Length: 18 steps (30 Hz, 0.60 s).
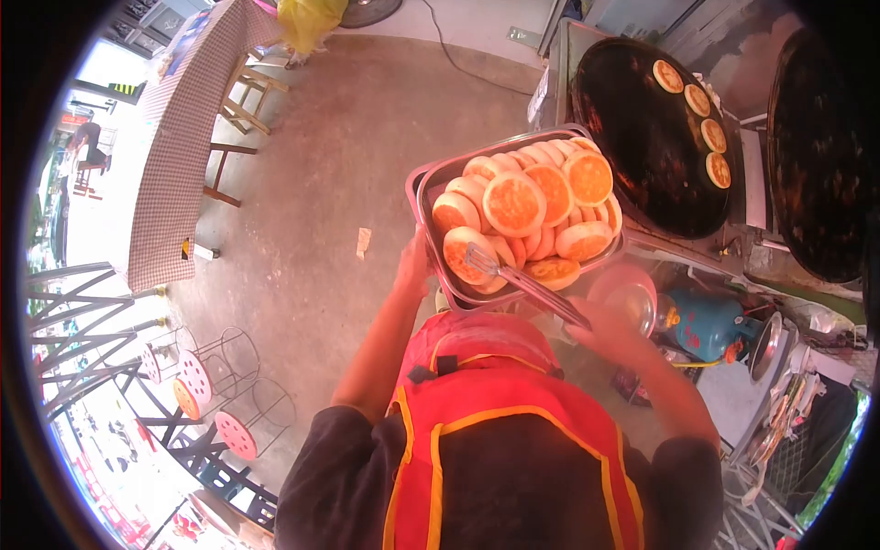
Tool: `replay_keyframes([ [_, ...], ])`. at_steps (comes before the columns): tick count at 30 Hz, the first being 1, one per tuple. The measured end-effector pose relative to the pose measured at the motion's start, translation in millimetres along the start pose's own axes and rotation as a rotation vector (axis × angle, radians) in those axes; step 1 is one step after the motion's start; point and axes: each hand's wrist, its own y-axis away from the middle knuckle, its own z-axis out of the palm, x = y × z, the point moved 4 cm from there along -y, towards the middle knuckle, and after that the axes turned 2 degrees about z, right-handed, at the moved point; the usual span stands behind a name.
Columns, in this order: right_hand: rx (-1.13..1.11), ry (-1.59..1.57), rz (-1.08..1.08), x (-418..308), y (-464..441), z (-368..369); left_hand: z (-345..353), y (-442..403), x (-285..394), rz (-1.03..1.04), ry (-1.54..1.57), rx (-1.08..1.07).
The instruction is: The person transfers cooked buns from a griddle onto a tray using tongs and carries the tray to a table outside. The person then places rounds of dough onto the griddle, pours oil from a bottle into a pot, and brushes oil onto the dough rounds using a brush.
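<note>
A metal tray point(423, 203) heaped with round browned flatbreads point(513, 203) is in front of my body, with a pink rim showing around it. My left hand point(415, 266) grips the tray's left edge, its fingers partly hidden underneath. Metal tongs point(543, 291) lie slantwise over the tray's near edge, their tips against a flatbread at the near left. The tongs' handle end runs into my right hand point(600, 328), which is closed around it near the tray's lower right corner. Whether that hand also touches the tray cannot be told.
Right of the tray is a large round black griddle point(632, 147) with several flatbreads point(714, 136) along its far side. A second griddle point(816, 165) stands beyond. Below are a pink basin point(625, 291) and a blue gas cylinder point(706, 325). Stools point(236, 434) and a checked-cloth table point(174, 174) stand left.
</note>
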Motion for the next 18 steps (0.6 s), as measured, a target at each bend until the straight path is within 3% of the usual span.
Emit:
replay_keyframes([
  [4, 0.053, -0.085, 0.07, -4, 7, -13, -6, -10, -10, 0.011, 0.006, -0.009],
  [6, 0.168, -0.109, 0.142, 25, 12, -28, -14, -12, -14, 0.267, -0.104, -0.035],
  [8, 0.628, -0.008, -0.023, 63, 22, -55, -5, -11, -10, 0.388, -0.105, -0.105],
  [10, 0.706, -0.378, 0.277, 106, 31, -83, 8, -3, 1, 0.384, -0.047, -0.183],
  [13, 0.814, -0.917, 0.507, 190, 38, -107, 1, -16, -2, 0.325, -0.088, -0.254],
  [16, 0.928, -1.351, 0.448, 280, 21, -127, -6, -19, -9, 0.099, -0.095, -0.16],
  [18, 0.964, -1.575, 0.348, 321, 2, -148, 2, -7, 2, 0.09, -0.145, -0.166],
])
